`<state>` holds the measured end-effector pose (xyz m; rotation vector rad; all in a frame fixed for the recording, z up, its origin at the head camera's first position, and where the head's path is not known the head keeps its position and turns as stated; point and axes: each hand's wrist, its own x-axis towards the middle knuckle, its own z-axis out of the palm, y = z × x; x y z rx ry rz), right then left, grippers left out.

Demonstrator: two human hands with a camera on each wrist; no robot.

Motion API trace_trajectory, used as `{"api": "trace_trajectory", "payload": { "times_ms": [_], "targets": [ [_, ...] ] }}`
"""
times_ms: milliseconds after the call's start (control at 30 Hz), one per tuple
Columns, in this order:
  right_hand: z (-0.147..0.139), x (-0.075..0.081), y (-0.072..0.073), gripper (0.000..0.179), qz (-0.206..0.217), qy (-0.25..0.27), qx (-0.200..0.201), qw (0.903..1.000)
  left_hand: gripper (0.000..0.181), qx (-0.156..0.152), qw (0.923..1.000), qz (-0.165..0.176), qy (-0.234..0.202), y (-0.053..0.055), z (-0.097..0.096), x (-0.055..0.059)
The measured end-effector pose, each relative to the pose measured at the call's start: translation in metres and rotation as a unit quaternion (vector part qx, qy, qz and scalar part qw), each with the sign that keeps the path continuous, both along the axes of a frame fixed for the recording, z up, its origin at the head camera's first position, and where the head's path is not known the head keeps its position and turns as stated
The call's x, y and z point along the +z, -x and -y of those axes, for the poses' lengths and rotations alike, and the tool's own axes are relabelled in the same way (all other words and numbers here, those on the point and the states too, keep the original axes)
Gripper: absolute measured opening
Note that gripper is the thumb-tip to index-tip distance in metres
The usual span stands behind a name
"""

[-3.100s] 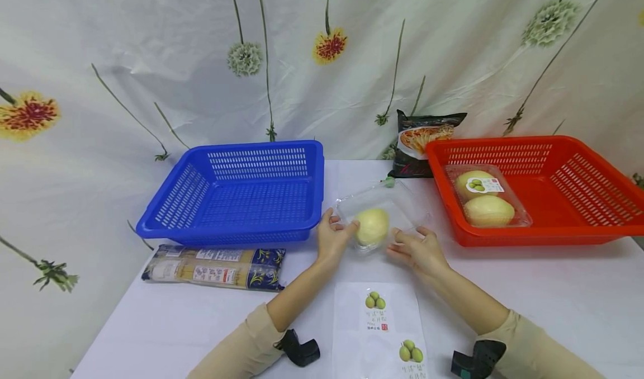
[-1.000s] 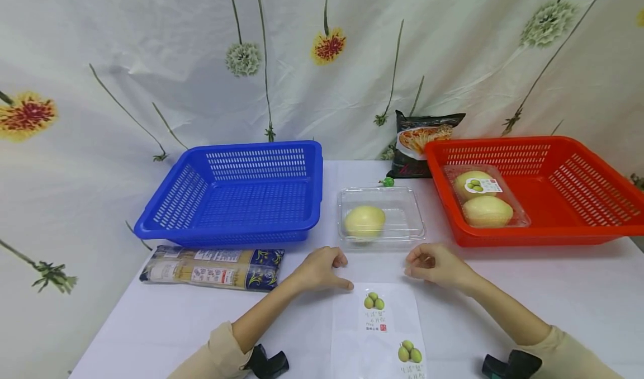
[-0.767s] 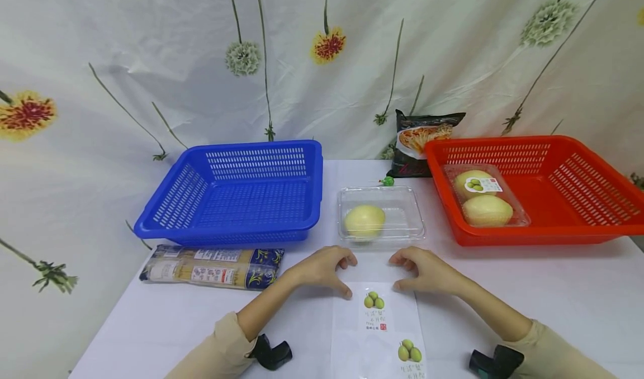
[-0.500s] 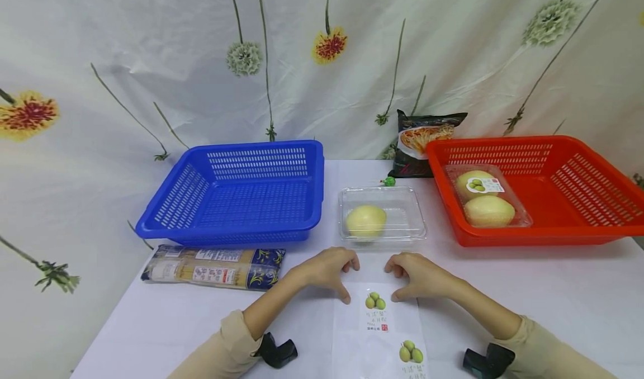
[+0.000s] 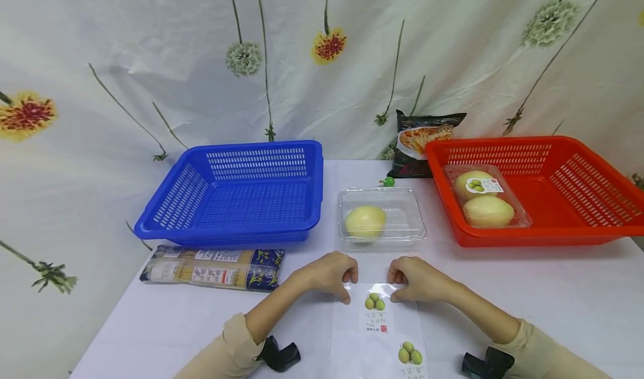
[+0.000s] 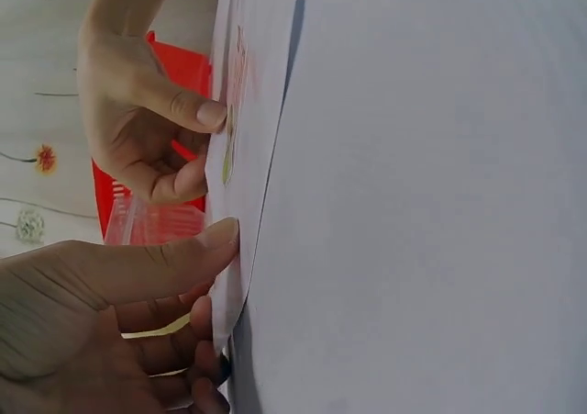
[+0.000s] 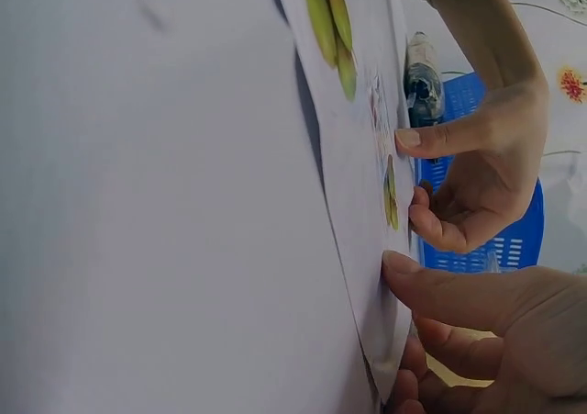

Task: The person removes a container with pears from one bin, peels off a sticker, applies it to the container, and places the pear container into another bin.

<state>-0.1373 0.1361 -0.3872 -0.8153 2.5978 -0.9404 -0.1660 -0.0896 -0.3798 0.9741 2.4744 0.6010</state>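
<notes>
A sheet of stickers (image 5: 372,348) printed with green fruit and writing lies in front of me in the head view. My left hand (image 5: 329,273) pinches its far left corner, thumb on top and fingers curled at the edge. At the far right corner my right hand (image 5: 421,278) pinches it the same way. The wrist views show the sheet's edge raised a little off the tabletop, both thumbs pressed on it. Just beyond the hands sits a clear plastic box (image 5: 405,214) with one pale yellow fruit (image 5: 365,221) at its left side.
A blue basket (image 5: 226,237) stands at left, with a packet of noodles (image 5: 213,267) in front. The red basket (image 5: 543,235) at right holds a labelled clear box (image 5: 488,197) with two fruits. Behind are a black food packet (image 5: 422,144) and a small green object (image 5: 387,182).
Both hands have left the clear box, which now sits squarely on the table. They came back toward me and inward, and have taken hold of the sticker sheet's far corners.
</notes>
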Motion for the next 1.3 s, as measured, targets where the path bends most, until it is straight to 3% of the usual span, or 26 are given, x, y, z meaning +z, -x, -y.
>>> {"api": "trace_trajectory", "payload": {
  "times_ms": [133, 267, 333, 400, 467, 600, 733, 800, 867, 900, 1000, 1167, 1233, 1300],
  "targets": [
    [-0.001, -0.001, 0.001, 0.021, 0.001, 0.011, 0.001, 0.9999, 0.025, 0.001, 0.9999, 0.004, -0.010, 0.000, 0.000, 0.000],
    [-0.004, 0.003, 0.004, 0.019, 0.013, 0.045, -0.001, 0.9989, 0.016, -0.009, 0.9971, 0.041, -0.063, 0.002, 0.003, -0.001],
    [-0.006, 0.007, 0.007, 0.018, 0.012, 0.069, -0.008, 0.9975, 0.015, -0.007, 0.9907, 0.081, -0.110, 0.004, 0.005, -0.002],
    [-0.009, 0.011, 0.008, 0.018, -0.002, 0.087, -0.014, 0.9961, 0.014, 0.009, 0.9779, 0.131, -0.162, 0.006, 0.008, -0.004],
    [-0.012, 0.016, 0.010, 0.018, -0.026, 0.098, -0.017, 0.9947, 0.016, 0.035, 0.9569, 0.188, -0.218, 0.007, 0.009, -0.005],
    [-0.013, 0.025, 0.009, 0.017, -0.087, 0.088, -0.025, 0.9921, 0.030, 0.092, 0.8974, 0.294, -0.316, 0.007, 0.010, -0.004],
    [-0.009, 0.033, 0.003, 0.016, -0.177, 0.045, -0.040, 0.9824, 0.036, 0.149, 0.8402, 0.360, -0.377, 0.005, 0.007, -0.001],
    [-0.006, 0.036, 0.000, 0.019, -0.228, 0.030, -0.043, 0.9722, 0.037, 0.169, 0.8187, 0.375, -0.401, 0.003, 0.005, 0.000],
    [-0.003, 0.037, -0.003, 0.024, -0.270, 0.027, -0.037, 0.9617, 0.038, 0.177, 0.8049, 0.382, -0.418, 0.001, 0.003, 0.002],
    [-0.002, 0.037, -0.004, 0.027, -0.286, 0.025, -0.032, 0.9574, 0.039, 0.179, 0.8005, 0.384, -0.424, 0.000, 0.002, 0.003],
    [0.002, 0.036, -0.005, 0.037, -0.315, 0.020, -0.018, 0.9488, 0.040, 0.176, 0.7984, 0.381, -0.432, -0.002, -0.001, 0.006],
    [0.004, 0.034, -0.005, 0.046, -0.329, 0.009, -0.004, 0.9443, 0.040, 0.178, 0.7951, 0.381, -0.436, -0.006, -0.005, 0.009],
    [0.005, 0.034, -0.005, 0.047, -0.330, 0.008, -0.005, 0.9438, 0.041, 0.181, 0.7962, 0.380, -0.435, -0.007, -0.005, 0.011],
    [0.005, 0.034, -0.006, 0.046, -0.329, 0.009, -0.008, 0.9444, 0.042, 0.177, 0.8038, 0.372, -0.429, -0.008, -0.005, 0.012]
  ]
}}
